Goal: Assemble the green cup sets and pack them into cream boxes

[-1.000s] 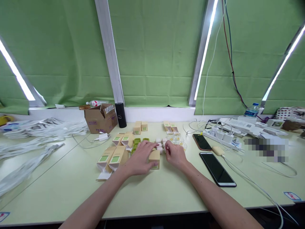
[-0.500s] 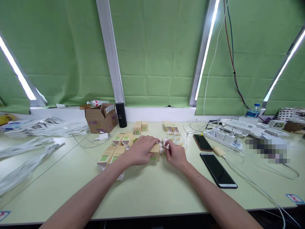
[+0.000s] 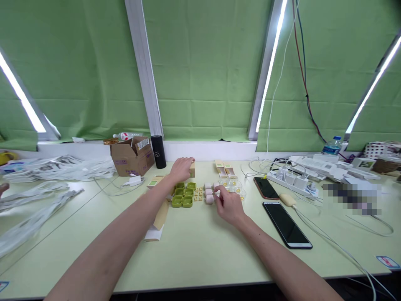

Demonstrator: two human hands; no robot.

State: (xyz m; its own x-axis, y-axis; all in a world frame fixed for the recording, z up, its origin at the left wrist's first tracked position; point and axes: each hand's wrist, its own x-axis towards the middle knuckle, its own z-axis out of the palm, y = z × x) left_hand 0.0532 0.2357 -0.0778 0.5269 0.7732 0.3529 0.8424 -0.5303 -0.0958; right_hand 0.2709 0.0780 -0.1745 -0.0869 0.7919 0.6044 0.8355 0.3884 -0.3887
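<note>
My left hand (image 3: 181, 168) reaches to the back of the table. Its fingers are closed over a small tan cardboard box (image 3: 192, 170), mostly hidden by the hand. My right hand (image 3: 231, 205) is curled, with thumb and forefinger close together beside small pinkish-white cylinders (image 3: 209, 199); whatever is in the pinch is too small to make out. Between the hands stand green square cups (image 3: 187, 202) in two columns and rows of tiny yellowish pieces (image 3: 198, 193). Clear plastic pieces with yellow centres (image 3: 238, 190) lie behind my right hand. My left forearm partly covers other tan boxes (image 3: 161, 215).
Two open tan boxes (image 3: 224, 169) lie at the back. Right are two phones (image 3: 287, 224), a power strip (image 3: 293, 182) and cables. Left are a carton (image 3: 133, 156), a black cylinder (image 3: 158, 151) and white strips (image 3: 40, 217). Another person's hand (image 3: 3, 188) shows at the left edge.
My left hand has moved back and left, away from the pinkish-white cylinders, uncovering the green cups and tiny yellowish pieces. My right hand has hardly moved. Another person's hand has appeared at far left.
</note>
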